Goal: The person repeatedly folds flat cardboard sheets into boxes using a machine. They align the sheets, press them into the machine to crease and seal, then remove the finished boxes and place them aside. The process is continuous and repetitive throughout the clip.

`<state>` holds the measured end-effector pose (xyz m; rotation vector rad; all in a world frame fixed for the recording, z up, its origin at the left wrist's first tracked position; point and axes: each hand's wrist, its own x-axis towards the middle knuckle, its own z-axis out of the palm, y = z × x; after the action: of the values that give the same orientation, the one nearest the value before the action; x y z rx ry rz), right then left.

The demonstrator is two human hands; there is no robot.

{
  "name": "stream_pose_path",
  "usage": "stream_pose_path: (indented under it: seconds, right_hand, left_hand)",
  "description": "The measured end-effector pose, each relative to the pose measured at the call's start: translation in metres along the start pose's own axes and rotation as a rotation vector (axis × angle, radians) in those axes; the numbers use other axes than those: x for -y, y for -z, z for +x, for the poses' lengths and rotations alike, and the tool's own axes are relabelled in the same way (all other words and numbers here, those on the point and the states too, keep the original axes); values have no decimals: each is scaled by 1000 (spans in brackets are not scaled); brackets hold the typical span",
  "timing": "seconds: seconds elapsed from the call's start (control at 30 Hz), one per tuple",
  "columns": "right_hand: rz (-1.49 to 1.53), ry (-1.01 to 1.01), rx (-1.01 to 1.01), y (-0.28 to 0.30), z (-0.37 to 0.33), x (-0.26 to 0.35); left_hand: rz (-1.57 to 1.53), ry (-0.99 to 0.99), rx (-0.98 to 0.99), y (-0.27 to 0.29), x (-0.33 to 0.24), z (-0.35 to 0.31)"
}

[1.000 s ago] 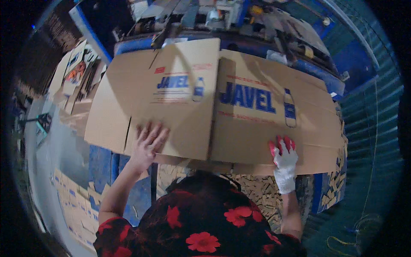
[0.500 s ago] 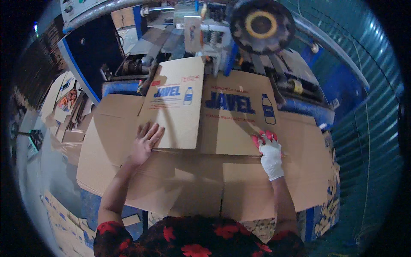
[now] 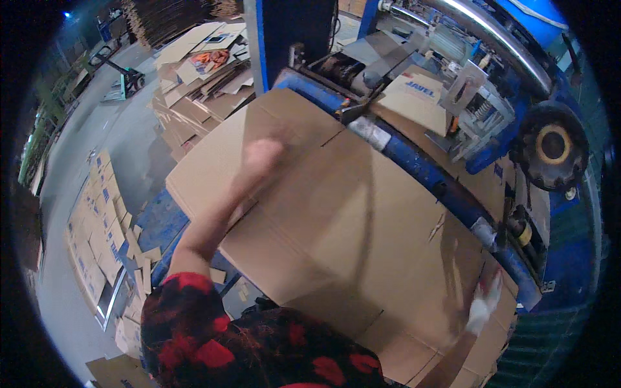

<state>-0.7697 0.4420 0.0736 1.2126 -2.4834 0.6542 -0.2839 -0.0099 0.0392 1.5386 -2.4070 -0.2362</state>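
A large plain brown cardboard sheet [image 3: 336,220] lies on top of a stack before me, with crease lines and short slots cut in it. My bare left hand [image 3: 264,154] is over its far left part, too smeared by motion to show the fingers. Toward the right end of the sheet is my right hand [image 3: 482,305] in a white glove with red on the fingers, also blurred. Whether either hand grips the cardboard cannot be made out. Beyond the blue machine bar, a printed cardboard sheet [image 3: 409,98] lies inside the machine.
A blue bar [image 3: 427,171] of the machine runs along the sheet's far edge. A dark handwheel [image 3: 553,145] stands at the right. Piled cardboard pieces [image 3: 207,90] rise at the far left, flattened sheets [image 3: 97,233] lie on the floor, and a pallet jack [image 3: 123,83] stands farther back.
The view has swung left. The printed cardboard has gone from under my hands into the machine, leaving the plain sheet uncovered. Both hands have moved and are now blurred.
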Motion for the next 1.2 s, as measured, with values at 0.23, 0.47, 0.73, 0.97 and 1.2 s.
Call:
stream_pose_path:
  seconds: [0.23, 0.47, 0.73, 0.97, 1.2]
  right_hand:
    - [-742, -813, 131, 95, -223, -44]
    - [-610, -1639, -367, 99, -338, -30]
    - [1232, -932, -871, 136, -347, -16]
    - [472, -584, -346, 127, -302, 98]
    - [-351, 485, 93, 67, -269, 89]
  left_hand:
    - [82, 514, 132, 77, 175, -124]
    - [404, 300, 77, 67, 196, -130]
    - [-499, 296, -180, 121, 159, -134]
    - [-1309, -118, -161, 153, 88, -192]
    - [-235, -759, 92, 61, -23, -231]
